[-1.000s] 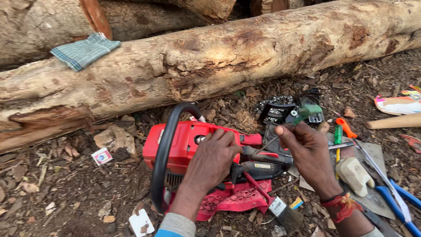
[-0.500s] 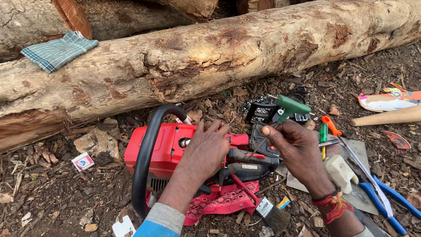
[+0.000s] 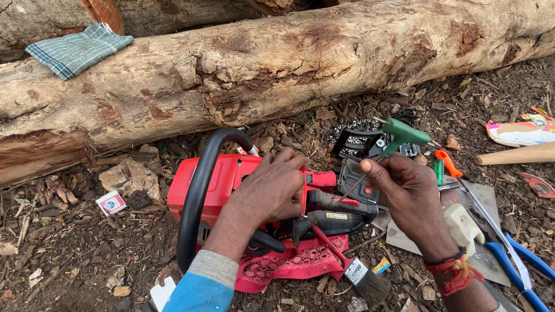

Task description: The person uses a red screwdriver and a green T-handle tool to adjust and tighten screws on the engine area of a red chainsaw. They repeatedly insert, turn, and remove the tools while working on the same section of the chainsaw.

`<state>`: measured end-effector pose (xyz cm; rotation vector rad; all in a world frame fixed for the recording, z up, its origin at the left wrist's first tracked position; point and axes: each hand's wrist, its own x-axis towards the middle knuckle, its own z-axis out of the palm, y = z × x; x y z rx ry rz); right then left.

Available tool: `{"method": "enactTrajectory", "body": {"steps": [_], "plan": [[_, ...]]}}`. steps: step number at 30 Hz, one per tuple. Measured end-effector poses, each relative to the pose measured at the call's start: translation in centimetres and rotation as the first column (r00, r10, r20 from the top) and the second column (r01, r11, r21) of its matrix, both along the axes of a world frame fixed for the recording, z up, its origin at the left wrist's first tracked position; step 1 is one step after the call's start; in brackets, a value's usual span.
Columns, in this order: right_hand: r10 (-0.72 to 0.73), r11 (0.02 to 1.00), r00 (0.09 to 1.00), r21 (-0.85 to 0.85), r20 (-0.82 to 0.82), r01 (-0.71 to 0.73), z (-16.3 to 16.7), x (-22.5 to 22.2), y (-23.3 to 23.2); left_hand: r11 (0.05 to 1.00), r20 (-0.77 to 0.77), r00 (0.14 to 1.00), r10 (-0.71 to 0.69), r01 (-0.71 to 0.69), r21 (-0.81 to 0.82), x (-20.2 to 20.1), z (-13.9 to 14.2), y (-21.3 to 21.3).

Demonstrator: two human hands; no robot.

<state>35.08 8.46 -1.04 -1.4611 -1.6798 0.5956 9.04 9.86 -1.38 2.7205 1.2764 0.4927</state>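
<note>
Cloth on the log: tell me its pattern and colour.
The cloth is a blue-green plaid with pale stripes, seen in the head view, the only one.

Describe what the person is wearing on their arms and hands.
Both hands are bare, with no gloves or rings showing. The left hand comes out of a blue sleeve that ends in a grey ribbed cuff. The right hand has no sleeve in view; its wrist carries a thin dark band and, just below it, a knotted red thread.
</note>
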Motion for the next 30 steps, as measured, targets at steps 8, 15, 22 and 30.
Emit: {"method": "enactTrajectory", "body": {"steps": [8,15,22,30], "plan": [[-0.149,0.987,0.988,-0.049,0.025,0.151,3.0,5.6,0.7,0.992,0.313,0.942,0.120,-0.106,-0.061,4.2,0.1,0.5],[-0.247,0.947,0.955,-0.168,0.166,0.274,2.9,8.9,0.6,0.983,0.340,0.935,0.099,-0.144,0.110,14.3,-1.7,2.8],[0.053,0.998,0.943,0.038,-0.330,-0.043,2.3,4.8,0.5,0.942,0.745,0.651,0.144,0.141,-0.306,11.9,1.8,0.1],[0.371,0.928,0.915,0.105,-0.160,-0.358,3.7,-5.2,-1.9,0.903,0.465,0.802,0.375,-0.204,-0.377,0.6,5.2,-6.5]]}}
